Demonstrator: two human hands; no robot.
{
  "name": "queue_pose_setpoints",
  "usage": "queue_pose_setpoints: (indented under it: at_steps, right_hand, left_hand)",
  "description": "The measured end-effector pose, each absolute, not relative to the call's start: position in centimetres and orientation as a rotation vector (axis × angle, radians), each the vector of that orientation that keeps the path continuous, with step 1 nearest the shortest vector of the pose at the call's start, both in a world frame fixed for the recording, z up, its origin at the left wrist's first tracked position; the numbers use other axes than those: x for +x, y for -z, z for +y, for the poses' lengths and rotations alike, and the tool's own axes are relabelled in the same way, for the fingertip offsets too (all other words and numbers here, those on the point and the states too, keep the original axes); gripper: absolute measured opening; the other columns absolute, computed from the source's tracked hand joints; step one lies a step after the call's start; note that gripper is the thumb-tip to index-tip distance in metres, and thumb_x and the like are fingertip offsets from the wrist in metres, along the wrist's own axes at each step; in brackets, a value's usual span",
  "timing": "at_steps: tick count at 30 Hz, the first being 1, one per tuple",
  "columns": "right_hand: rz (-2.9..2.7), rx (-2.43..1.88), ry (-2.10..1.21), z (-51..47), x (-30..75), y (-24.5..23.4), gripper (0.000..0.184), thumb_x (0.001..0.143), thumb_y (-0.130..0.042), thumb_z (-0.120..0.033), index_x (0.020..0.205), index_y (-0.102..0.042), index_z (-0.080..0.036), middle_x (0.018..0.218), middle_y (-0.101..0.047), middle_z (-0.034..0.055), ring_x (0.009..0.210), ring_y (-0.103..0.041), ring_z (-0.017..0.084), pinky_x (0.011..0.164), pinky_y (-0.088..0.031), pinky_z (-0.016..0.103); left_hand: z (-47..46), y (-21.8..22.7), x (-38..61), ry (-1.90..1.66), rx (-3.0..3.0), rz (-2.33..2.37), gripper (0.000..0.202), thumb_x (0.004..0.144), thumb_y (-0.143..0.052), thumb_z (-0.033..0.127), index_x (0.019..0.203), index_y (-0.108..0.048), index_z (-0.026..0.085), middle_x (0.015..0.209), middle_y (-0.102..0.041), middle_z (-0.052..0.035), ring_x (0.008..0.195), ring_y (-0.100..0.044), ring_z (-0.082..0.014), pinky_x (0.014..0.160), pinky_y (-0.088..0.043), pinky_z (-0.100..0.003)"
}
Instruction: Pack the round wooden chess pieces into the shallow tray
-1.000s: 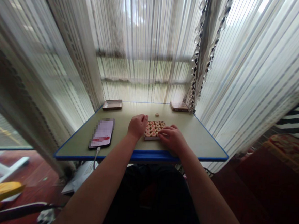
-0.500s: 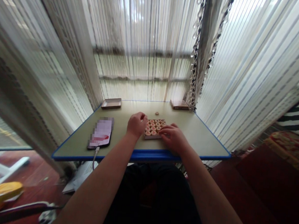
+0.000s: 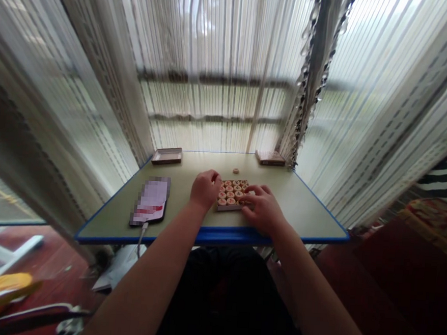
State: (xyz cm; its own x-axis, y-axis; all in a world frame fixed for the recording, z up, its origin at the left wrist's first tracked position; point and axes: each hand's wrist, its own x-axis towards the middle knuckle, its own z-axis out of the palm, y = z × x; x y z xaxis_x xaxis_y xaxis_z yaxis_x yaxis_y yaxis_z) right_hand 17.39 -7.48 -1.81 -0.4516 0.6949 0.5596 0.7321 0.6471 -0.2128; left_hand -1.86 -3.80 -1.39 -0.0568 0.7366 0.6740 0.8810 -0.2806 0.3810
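A shallow box (image 3: pixel 229 207) of round wooden Chinese chess pieces (image 3: pixel 230 194), marked with red and dark characters, lies on the table in front of me. My left hand (image 3: pixel 205 187) rests at the box's left edge with its fingers curled in; what they hold, if anything, is hidden. At the right side my right hand (image 3: pixel 263 206) reaches over the edge, thumb apart from the bent fingers. Its fingertips are at the right-hand pieces and partly cover them. One loose chess piece (image 3: pixel 236 171) lies on the table beyond the box.
An open box lid or tray (image 3: pixel 166 156) stands at the far left corner of the table (image 3: pixel 300 213). A flat closed box (image 3: pixel 270 157) lies at the far right. Nearer on the left is a phone (image 3: pixel 151 200) with a cable (image 3: pixel 142 233). Curtains (image 3: pixel 213 100) hang behind.
My right hand's fingers have spread and lifted a little at the box's right side. My left hand stays at the left edge. The view has shifted slightly.
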Motion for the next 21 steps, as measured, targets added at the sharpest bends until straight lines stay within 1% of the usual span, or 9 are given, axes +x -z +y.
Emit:
queue_pose_setpoints:
  at_steps: [5, 9, 15, 21]
  right_hand:
    - [-2.282, -1.188, 0.166, -7.9, 17.2, 1.5, 0.021, 0.069, -0.056, -0.028, 0.086, -0.068, -0.022, 0.104, -0.054, 0.0062, 0.098, -0.041, 0.024, 0.088, -0.034, 0.037]
    - [-2.296, -1.21, 0.217, -8.1, 17.0, 1.4, 0.022, 0.07, -0.056, -0.031, 0.087, -0.066, -0.021, 0.105, -0.053, 0.0071, 0.1, -0.039, 0.025, 0.089, -0.033, 0.038]
    - [-2.314, -1.238, 0.238, -8.2, 16.8, 1.4, 0.021, 0.069, -0.056, -0.033, 0.085, -0.062, -0.02, 0.106, -0.051, 0.0079, 0.1, -0.039, 0.024, 0.09, -0.032, 0.038]
    - [-2.297, -1.233, 0.227, -8.2, 16.9, 1.3, 0.021, 0.07, -0.056, -0.034, 0.084, -0.061, -0.019, 0.108, -0.051, 0.0077, 0.101, -0.038, 0.025, 0.09, -0.032, 0.038]
  left_hand:
    - [-4.0, 1.2, -1.7, 1.246, -2.077, -1.778, 0.021, 0.08, -0.042, 0.026, 0.075, -0.061, 0.016, 0.072, -0.062, -0.0049, 0.069, -0.055, -0.0154, 0.069, -0.04, -0.027]
    - [-4.5, 0.8, -1.5, 1.264, -2.125, -1.681, 0.021, 0.079, -0.044, 0.025, 0.074, -0.062, 0.016, 0.072, -0.062, -0.0046, 0.072, -0.054, -0.016, 0.072, -0.041, -0.028]
    - [-4.9, 0.5, -1.4, 1.297, -2.292, -1.497, 0.018, 0.074, -0.049, 0.021, 0.074, -0.067, 0.018, 0.074, -0.063, -0.003, 0.079, -0.053, -0.0164, 0.078, -0.041, -0.029]
    - [-5.1, 0.5, -1.0, 1.257, -2.339, -1.483, 0.019, 0.073, -0.049, 0.019, 0.074, -0.069, 0.018, 0.074, -0.064, -0.0034, 0.077, -0.053, -0.0164, 0.078, -0.042, -0.029]
